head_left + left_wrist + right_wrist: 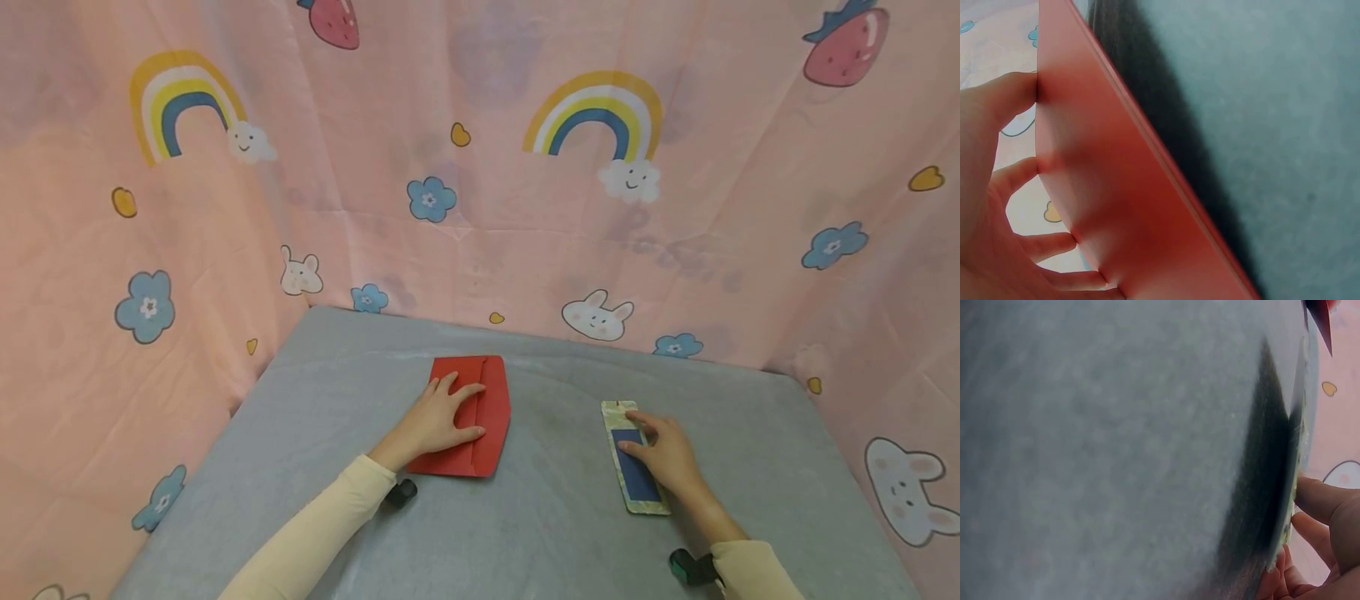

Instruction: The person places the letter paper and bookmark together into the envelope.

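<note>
Fingers (469, 392) spread wide, L hand (435, 421) is pressing red envelope (491, 412) & R hand (667, 450) touching card (637, 482) beneath, ideally evenly w/o creasing.

One red envelope (492, 417), one narrow card (637, 477), two hands (435, 419) (669, 457), two printed rainbows (187, 79) (596, 93)

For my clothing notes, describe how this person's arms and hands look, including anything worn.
The sleeves are long, plain and cream-coloured. The left hand and right hand wear no gloves. Small dark gadgets show beside the sleeve ends, the right one partly green.
</note>
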Demonstrator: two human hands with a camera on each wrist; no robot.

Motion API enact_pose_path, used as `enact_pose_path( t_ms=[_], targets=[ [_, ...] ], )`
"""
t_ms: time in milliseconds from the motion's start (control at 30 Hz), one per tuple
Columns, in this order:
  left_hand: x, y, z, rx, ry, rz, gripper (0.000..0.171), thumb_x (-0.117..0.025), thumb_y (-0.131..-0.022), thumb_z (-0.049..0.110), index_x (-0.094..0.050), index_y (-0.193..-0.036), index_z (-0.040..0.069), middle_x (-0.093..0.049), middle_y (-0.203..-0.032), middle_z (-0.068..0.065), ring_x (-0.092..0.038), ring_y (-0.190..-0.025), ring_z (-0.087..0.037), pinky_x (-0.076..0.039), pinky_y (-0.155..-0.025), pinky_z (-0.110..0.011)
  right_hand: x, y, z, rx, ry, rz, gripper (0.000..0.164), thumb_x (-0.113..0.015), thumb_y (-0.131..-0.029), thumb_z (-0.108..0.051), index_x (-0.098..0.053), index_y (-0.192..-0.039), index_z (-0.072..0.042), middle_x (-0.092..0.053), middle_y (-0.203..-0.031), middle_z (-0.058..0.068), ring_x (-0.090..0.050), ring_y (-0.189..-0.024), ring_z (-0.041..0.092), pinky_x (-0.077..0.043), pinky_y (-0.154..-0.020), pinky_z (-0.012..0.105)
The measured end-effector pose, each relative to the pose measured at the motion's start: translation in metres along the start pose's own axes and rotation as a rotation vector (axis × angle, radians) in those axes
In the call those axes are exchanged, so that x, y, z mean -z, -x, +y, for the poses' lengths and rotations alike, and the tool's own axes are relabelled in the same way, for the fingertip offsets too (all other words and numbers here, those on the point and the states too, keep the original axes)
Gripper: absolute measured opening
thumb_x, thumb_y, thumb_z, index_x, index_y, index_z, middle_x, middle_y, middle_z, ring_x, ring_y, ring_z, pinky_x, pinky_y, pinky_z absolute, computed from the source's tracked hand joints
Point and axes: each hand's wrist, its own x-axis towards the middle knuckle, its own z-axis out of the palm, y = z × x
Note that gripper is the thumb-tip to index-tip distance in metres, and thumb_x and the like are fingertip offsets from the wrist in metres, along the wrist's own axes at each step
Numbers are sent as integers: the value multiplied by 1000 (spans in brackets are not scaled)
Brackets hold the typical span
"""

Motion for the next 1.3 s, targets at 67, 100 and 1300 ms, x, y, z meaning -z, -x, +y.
enact_pose_path(
  t_ms=[67,100,1300],
  targets=[
    [0,0,0,-4,1,3,71,-68,-86,55,-43,-148,33,-31,-159,-18,-33,-142,-50,-46,-103,-62,0,0,0,-3,-3,1,57,-78,-83,-19,-59,-135,-4,-59,-103,21,-52,-87,25,-39,-68,32],
    [0,0,0,-6,3,5,70,-68,-86,54,-43,-148,33,-31,-159,-18,-33,-142,-50,-46,-103,-62,0,0,0,-5,-4,1,57,-78,-83,-19,-59,-135,-5,-59,-103,21,-52,-86,25,-39,-68,32],
    [-1,-1,-1,12,-18,-14,71,-68,-86,54,-41,-149,35,-30,-160,-16,-30,-145,-49,-46,-104,-62,23,-5,0,130,-228,-28,33,-66,-95,-17,-67,-126,-8,-67,-100,13,-55,-77,0,-46,-62,23]
  ],
)
